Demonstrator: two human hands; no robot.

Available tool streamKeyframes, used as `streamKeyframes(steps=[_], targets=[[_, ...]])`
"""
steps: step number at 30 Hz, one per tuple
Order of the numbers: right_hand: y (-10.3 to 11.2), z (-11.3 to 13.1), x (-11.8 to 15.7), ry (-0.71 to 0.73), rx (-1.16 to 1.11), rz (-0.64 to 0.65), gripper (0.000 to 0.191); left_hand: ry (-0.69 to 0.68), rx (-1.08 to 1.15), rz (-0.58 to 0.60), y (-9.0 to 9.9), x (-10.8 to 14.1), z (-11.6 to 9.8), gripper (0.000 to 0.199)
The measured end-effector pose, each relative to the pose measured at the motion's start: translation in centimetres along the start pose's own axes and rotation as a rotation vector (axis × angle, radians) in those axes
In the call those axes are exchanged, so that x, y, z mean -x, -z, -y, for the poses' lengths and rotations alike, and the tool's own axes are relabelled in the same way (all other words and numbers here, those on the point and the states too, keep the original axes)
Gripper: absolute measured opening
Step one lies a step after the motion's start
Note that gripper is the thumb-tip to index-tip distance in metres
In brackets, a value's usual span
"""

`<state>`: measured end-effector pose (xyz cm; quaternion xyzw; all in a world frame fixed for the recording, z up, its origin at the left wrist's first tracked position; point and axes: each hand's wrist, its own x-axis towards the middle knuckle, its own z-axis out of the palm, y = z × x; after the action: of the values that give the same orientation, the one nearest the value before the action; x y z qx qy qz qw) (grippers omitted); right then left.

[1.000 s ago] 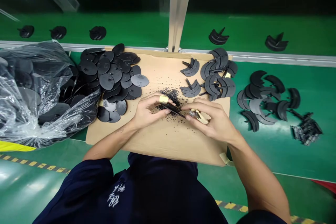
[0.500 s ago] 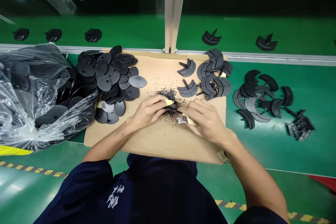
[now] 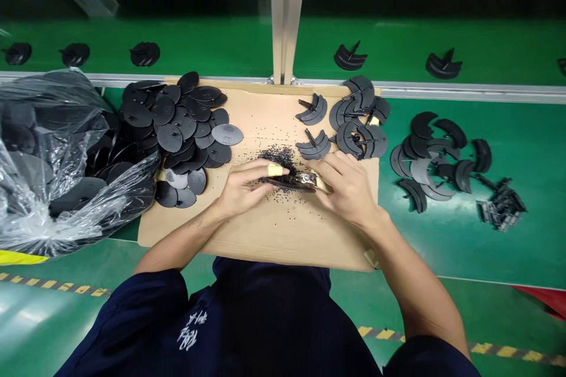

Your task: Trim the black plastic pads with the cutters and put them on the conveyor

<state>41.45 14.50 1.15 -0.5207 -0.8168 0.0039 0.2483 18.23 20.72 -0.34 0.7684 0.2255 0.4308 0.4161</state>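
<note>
L hand [image 3: 243,188] w/ blk disc [image 3: 294,187] (yellow-taped finger)

The hands [image 3: 294,191] hold a thin black plastic part [image 3: 289,186] above small black bits [image 3: 280,158]. Black oval discs [image 3: 177,121] lie near the bench's [image 3: 513,129] far edge.

Navy sleeves [image 3: 148,294], yellow finger wrap [image 3: 275,171]

The clear bag [image 3: 53,188] left of the cardboard [image 3: 265,241] is cut off. Over it, the left hand [image 3: 241,188] covers some of a black piece [image 3: 292,187] and the right hand [image 3: 347,188] covers some of a shiny tool [image 3: 306,178]. Black bits [image 3: 278,156] on the cardboard are too tiny to tell.
</note>
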Motion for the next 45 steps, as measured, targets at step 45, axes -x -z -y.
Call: streamKeyframes(steps=[45], targets=[[-1.0,-0.7,1.0,-0.050,-0.023,0.033,0.008,0.115,-0.840,0.070,13.7,-14.7,7.6,0.030]])
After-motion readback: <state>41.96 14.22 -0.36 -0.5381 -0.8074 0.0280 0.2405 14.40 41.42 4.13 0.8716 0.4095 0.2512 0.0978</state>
